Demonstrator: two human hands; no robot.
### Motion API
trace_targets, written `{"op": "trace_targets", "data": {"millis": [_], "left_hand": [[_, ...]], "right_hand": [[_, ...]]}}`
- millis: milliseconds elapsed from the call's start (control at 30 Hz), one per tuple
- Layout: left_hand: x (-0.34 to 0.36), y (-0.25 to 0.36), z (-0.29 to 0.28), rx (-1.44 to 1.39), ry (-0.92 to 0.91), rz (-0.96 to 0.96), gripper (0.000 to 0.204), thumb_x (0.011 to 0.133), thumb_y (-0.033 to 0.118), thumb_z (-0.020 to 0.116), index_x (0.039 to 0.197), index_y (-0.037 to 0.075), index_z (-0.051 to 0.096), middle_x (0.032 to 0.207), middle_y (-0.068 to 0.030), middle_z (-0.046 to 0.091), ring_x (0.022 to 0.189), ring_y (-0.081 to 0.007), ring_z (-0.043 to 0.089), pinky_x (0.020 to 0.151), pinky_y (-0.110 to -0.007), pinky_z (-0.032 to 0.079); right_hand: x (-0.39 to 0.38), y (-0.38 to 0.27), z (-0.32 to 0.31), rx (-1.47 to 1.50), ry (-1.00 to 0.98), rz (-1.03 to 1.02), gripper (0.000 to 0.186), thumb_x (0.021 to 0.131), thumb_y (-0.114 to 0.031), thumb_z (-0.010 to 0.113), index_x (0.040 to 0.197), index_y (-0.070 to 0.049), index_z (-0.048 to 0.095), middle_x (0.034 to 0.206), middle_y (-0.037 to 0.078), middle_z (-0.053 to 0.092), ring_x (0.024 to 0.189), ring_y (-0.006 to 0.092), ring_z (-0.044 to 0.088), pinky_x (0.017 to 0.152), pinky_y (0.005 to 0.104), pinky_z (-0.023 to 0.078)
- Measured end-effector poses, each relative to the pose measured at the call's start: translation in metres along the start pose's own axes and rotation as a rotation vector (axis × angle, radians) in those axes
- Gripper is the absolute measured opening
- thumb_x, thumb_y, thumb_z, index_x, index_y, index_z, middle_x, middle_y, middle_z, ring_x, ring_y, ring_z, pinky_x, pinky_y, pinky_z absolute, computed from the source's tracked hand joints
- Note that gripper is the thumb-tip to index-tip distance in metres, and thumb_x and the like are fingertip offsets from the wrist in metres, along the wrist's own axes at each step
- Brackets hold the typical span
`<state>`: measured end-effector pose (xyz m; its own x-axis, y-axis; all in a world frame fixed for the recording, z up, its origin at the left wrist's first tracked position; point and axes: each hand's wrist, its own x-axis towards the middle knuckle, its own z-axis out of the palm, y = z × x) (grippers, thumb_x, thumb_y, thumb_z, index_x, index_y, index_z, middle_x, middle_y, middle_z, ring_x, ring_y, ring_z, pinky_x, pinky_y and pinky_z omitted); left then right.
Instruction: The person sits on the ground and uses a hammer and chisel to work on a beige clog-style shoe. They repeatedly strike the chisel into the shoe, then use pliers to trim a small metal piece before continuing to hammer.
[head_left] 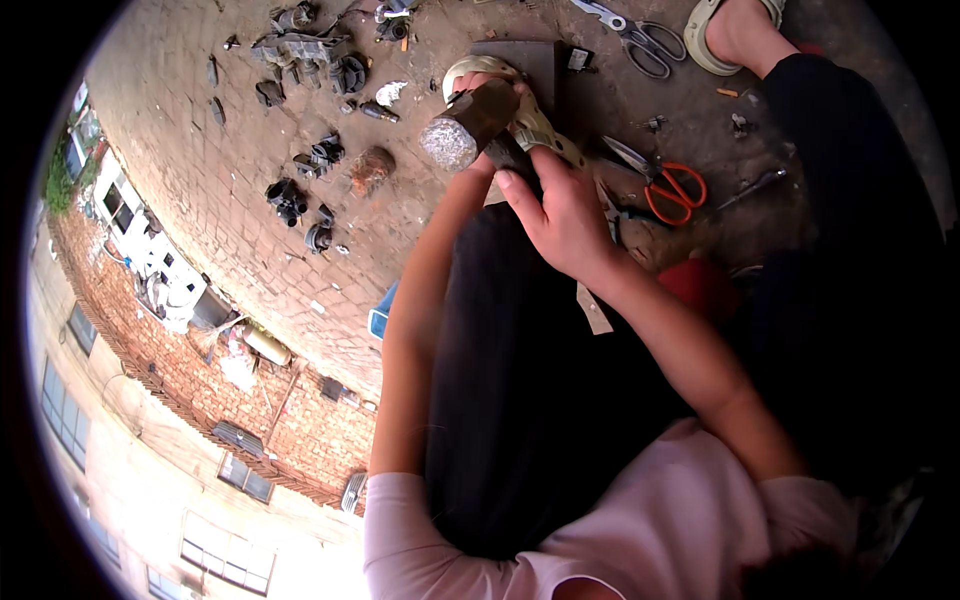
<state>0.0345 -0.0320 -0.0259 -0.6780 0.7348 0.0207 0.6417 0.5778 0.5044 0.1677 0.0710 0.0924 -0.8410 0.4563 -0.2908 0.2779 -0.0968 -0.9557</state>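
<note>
My right hand [565, 215] is wrapped around the dark handle of a hammer [452, 143]. Its heavy, dark head has a worn, shiny striking face turned up toward me. Behind that head, my left hand [484, 166] is mostly hidden; only the wrist and a bit of the hand show, so its fingers and anything in them cannot be made out. A pale clog [548, 132] on my foot lies just beyond the hammer, beside a dark flat block [540, 68].
Orange-handled scissors [678, 195] and a screwdriver [750, 188] lie to the right; dark-handled shears [648, 45] are farther off. Dark motor-like parts [300, 50] and a rusty wire coil [371, 170] are scattered on the brick paving at left. Another clogged foot [735, 38] is at upper right.
</note>
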Motion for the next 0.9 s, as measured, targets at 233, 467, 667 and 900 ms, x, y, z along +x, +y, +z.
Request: {"op": "trace_targets", "data": {"millis": [233,467,667,900], "left_hand": [[-0.026,-0.021,0.013,-0.176,-0.093,-0.22,0.047,0.077,0.012,0.071,0.121,0.004,0.055,0.107,-0.0061,0.063,0.11,-0.0282,0.055,0.096,-0.039,0.044],[0.001,0.017,-0.006,-0.253,0.182,-0.193,0.018,0.079,0.006,0.074,0.094,0.004,0.065,0.092,-0.0135,0.065,0.088,-0.0357,0.062,0.08,-0.04,0.05],[0.005,0.024,-0.007,-0.362,0.225,-0.278,0.017,0.08,0.006,0.074,0.095,0.002,0.065,0.093,-0.0134,0.066,0.087,-0.0324,0.063,0.081,-0.037,0.05],[-0.004,0.022,-0.004,-0.48,0.314,-0.371,0.015,0.082,0.009,0.074,0.093,0.001,0.066,0.089,-0.0128,0.066,0.084,-0.0289,0.064,0.078,-0.035,0.05]], "right_hand": [[0.006,0.002,-0.007,0.061,0.03,0.147,0.028,0.097,-0.026,0.06,0.089,0.001,0.056,0.065,0.016,0.058,0.057,0.0301,0.059,0.054,0.0398,0.043],[0.024,0.065,-0.04,-0.307,0.304,0.301,0.037,0.092,-0.03,0.066,0.09,0.005,0.057,0.07,0.025,0.063,0.068,0.0443,0.064,0.059,0.048,0.048],[0.025,0.127,-0.073,-0.546,0.451,0.37,0.034,0.087,-0.028,0.071,0.1,0.002,0.062,0.081,0.024,0.067,0.078,0.0423,0.066,0.07,0.0477,0.051],[0.042,0.11,-0.05,-0.688,0.491,-0.005,0.038,0.081,-0.015,0.074,0.113,-0.003,0.058,0.111,0.017,0.059,0.111,0.0361,0.052,0.096,0.0414,0.043]]}}
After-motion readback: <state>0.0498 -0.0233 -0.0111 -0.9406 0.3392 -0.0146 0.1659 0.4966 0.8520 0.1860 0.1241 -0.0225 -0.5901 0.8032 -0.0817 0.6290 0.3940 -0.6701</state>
